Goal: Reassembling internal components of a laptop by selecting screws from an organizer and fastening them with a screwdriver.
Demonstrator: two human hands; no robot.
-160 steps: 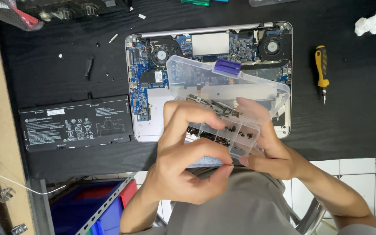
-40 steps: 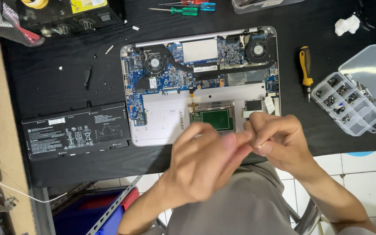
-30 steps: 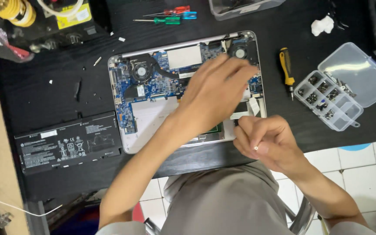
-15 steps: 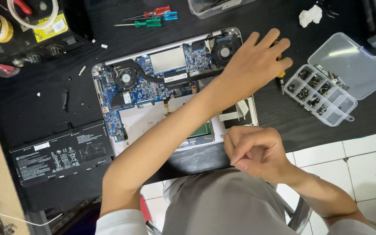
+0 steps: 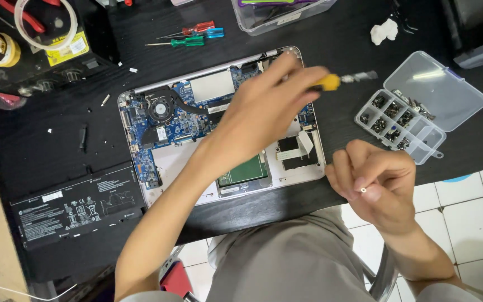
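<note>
An opened laptop (image 5: 157, 120) lies bottom-up on the black table, its blue circuit board and fan exposed. My left hand (image 5: 269, 106) reaches across its right half and grips a yellow-and-black screwdriver (image 5: 336, 81), which hovers blurred above the laptop's upper right corner. My right hand (image 5: 373, 182) is held at the table's front edge, thumb and finger pinched on a tiny screw (image 5: 363, 190). To the right, a clear compartment box (image 5: 401, 126) of screws stands open, its lid (image 5: 440, 92) folded back.
A flat black battery (image 5: 76, 204) lies left of the laptop. Red, green and blue small screwdrivers (image 5: 188, 36) rest behind it, next to a clear tub (image 5: 278, 14). Tape rolls (image 5: 43, 25) sit far left, a white wad (image 5: 383, 31) far right. Tiled floor shows below.
My left hand reached right to the yellow-handled screwdriver beside the laptop, took it and now lifts it over the laptop. The right hand stayed at the table's front edge, pinching the screw.
</note>
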